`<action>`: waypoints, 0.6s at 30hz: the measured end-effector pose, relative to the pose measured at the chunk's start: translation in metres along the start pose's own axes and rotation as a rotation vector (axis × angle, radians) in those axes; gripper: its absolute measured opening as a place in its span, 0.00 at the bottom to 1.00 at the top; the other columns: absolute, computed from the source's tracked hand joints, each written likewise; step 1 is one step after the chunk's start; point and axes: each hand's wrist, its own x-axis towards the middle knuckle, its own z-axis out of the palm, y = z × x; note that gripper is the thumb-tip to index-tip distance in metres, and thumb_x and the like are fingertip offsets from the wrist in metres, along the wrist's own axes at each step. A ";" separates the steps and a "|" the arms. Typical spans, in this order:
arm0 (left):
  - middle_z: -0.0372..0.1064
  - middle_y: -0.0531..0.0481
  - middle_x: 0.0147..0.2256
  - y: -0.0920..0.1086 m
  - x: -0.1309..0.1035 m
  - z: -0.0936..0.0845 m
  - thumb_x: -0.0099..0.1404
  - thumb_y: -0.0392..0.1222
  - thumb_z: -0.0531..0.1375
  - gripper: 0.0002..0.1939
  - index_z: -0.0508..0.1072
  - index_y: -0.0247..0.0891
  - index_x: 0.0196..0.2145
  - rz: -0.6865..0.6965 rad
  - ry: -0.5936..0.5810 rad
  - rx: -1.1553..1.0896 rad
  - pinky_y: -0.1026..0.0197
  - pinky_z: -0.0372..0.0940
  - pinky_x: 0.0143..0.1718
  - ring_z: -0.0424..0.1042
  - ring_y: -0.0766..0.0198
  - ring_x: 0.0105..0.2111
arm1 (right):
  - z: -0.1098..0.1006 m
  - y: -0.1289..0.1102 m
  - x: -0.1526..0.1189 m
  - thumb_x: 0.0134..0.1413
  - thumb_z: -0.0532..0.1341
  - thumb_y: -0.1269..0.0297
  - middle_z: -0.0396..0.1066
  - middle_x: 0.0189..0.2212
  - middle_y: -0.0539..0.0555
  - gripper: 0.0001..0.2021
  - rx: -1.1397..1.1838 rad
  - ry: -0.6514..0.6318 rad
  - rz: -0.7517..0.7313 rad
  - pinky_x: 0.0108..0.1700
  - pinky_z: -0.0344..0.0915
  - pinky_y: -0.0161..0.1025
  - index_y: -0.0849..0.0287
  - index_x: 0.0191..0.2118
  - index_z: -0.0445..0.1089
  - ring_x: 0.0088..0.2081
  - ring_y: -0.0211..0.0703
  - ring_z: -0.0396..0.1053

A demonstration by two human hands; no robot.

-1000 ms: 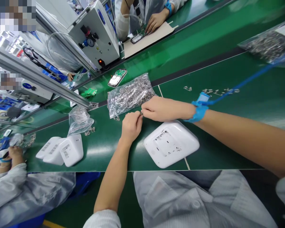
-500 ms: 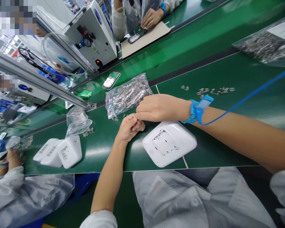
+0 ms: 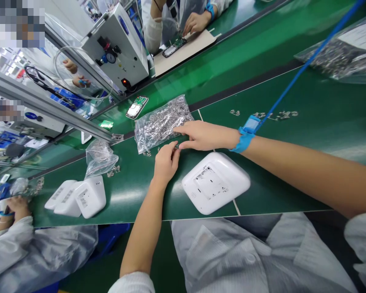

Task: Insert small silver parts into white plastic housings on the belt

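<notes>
My left hand (image 3: 166, 163) is closed, thumb and fingertips together around a small metal piece (image 3: 177, 146), whose exact kind is too small to tell. Just right of it, my right hand (image 3: 205, 135) reaches in with index finger stretched out and thumb apart, the thumb tip close to the left fingertips. A blue wrist strap (image 3: 244, 136) with a cord circles my right wrist. Behind both hands lies a clear bag (image 3: 163, 124) full of small metal pieces. A white plastic housing (image 3: 216, 183) rests back side up on the green bench, below my right hand.
Several white housings (image 3: 90, 197) and a smaller clear bag (image 3: 100, 158) lie to the left. Loose metal pieces (image 3: 288, 115) and another filled bag (image 3: 344, 61) are at right. A grey machine (image 3: 118, 49) stands behind; co-workers' hands (image 3: 197, 22) work opposite and at far left.
My left hand has turned over, its back now upward. My right hand has lifted its index finger away from the thumb. The strap's cord has swung upward.
</notes>
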 end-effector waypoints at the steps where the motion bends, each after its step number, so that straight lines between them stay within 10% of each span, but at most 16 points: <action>1: 0.73 0.50 0.31 0.000 -0.001 0.002 0.76 0.49 0.53 0.16 0.70 0.37 0.52 -0.032 0.003 -0.021 0.62 0.66 0.32 0.72 0.65 0.28 | 0.002 -0.001 0.000 0.63 0.64 0.57 0.74 0.42 0.61 0.16 -0.004 0.028 -0.050 0.38 0.58 0.38 0.64 0.50 0.73 0.40 0.47 0.68; 11: 0.72 0.59 0.27 0.004 -0.008 0.010 0.63 0.49 0.68 0.24 0.62 0.42 0.49 -0.186 0.015 -0.274 0.68 0.60 0.24 0.66 0.72 0.20 | 0.008 -0.013 -0.001 0.59 0.61 0.72 0.71 0.27 0.51 0.03 0.151 -0.027 -0.126 0.34 0.53 0.36 0.62 0.33 0.69 0.29 0.38 0.64; 18: 0.72 0.53 0.34 0.009 0.003 0.007 0.65 0.45 0.68 0.17 0.68 0.41 0.48 -0.270 0.101 -0.635 0.66 0.68 0.33 0.71 0.70 0.31 | 0.005 -0.002 0.002 0.55 0.59 0.73 0.71 0.26 0.49 0.05 0.215 0.068 -0.108 0.34 0.54 0.36 0.62 0.36 0.73 0.28 0.37 0.63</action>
